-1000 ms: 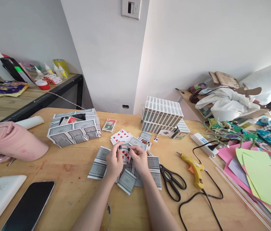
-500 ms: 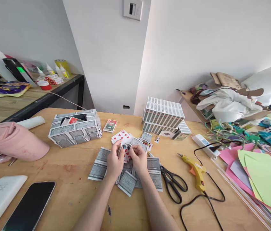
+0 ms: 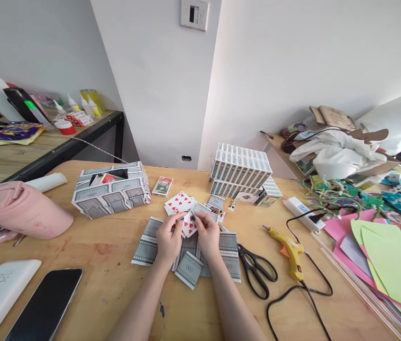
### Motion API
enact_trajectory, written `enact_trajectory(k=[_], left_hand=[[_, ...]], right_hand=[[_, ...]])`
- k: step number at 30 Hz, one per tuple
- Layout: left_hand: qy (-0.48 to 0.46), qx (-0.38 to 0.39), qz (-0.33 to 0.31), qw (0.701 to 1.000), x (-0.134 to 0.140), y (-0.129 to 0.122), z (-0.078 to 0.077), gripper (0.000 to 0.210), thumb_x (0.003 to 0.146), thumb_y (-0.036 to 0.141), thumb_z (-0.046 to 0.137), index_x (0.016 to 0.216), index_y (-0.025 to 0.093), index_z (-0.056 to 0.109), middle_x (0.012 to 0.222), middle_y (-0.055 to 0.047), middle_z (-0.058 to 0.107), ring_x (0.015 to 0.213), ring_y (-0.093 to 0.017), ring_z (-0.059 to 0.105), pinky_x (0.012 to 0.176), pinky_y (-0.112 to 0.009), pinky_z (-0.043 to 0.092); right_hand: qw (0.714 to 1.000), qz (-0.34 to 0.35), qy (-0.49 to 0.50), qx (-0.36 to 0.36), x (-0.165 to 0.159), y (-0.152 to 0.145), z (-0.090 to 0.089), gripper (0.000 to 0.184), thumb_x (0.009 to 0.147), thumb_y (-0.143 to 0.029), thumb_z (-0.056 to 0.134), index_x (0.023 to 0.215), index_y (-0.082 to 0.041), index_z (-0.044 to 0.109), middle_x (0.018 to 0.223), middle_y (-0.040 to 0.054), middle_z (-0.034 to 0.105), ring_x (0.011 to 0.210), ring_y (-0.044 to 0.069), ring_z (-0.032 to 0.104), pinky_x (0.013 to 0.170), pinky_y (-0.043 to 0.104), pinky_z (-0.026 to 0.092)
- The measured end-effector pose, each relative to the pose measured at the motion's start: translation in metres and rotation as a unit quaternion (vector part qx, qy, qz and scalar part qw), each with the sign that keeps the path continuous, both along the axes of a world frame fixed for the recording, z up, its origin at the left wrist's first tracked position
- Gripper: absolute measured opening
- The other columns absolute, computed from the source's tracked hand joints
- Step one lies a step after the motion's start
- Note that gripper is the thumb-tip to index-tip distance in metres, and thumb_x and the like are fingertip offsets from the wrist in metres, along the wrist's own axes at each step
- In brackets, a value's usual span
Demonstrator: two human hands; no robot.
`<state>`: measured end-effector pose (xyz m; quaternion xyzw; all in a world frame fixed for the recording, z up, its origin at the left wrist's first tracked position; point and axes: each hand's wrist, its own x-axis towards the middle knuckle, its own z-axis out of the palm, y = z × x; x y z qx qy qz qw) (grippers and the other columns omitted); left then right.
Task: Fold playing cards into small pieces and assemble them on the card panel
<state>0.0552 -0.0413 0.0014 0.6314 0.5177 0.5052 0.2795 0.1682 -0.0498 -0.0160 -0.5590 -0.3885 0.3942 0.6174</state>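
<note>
Between my two hands is a playing card (image 3: 189, 224) with red hearts, its face toward me. My left hand (image 3: 169, 237) pinches its left side, and my right hand (image 3: 207, 233) pinches its right side. Beneath the hands lie several grey patterned card pieces (image 3: 189, 270), backs up, some joined into a flat sheet. Just beyond my fingers, loose heart cards (image 3: 180, 203) lie face up. Black-handled scissors (image 3: 257, 270) rest right of the sheet, their blades partly hidden under the cards.
A card-covered box (image 3: 111, 189) stands back left, near a card pack (image 3: 162, 185). Stacked card boxes (image 3: 241, 168) stand back right. A yellow glue gun (image 3: 289, 251) with its cord lies right, near a power strip (image 3: 303, 214). A phone (image 3: 46, 303) and pink roll (image 3: 22, 208) are left.
My fingers have moved slightly apart, to the sides of the heart card, and more of its face shows. The other things on the table have stayed in place.
</note>
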Motion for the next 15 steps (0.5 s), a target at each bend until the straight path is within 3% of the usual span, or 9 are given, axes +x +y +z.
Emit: enact_trajectory(k=[4,9,15], left_hand=[[-0.014,0.017,-0.005,1.0,-0.001,0.001,0.001,0.024,0.08,0.02,0.042,0.089,0.018,0.063,0.091,-0.005,0.066,0.087,-0.017,0.06,0.08,-0.029,0.046],[-0.033,0.028,-0.042,0.998,-0.003,0.001,0.003,0.023,0.079,0.018,0.041,0.085,0.018,0.063,0.087,-0.004,0.065,0.085,-0.017,0.059,0.079,-0.028,0.046],[-0.077,-0.011,-0.092,0.993,-0.002,-0.002,0.003,0.027,0.077,0.019,0.042,0.095,0.017,0.063,0.101,-0.006,0.064,0.096,-0.019,0.058,0.084,-0.03,0.046]], right_hand=[[1.0,0.005,-0.019,-0.018,0.001,-0.001,0.003,0.027,0.076,-0.041,0.052,0.075,-0.017,0.063,0.065,0.0009,0.062,0.061,0.016,0.053,0.057,0.026,0.042],[0.995,0.064,0.075,-0.012,-0.002,-0.001,0.01,0.025,0.07,-0.039,0.061,0.081,-0.017,0.061,0.07,0.0016,0.062,0.061,0.015,0.053,0.056,0.025,0.042],[0.991,0.069,0.112,0.004,0.001,0.0,0.007,0.022,0.068,-0.036,0.063,0.078,-0.018,0.053,0.065,-0.0025,0.054,0.054,0.01,0.045,0.051,0.021,0.036]])
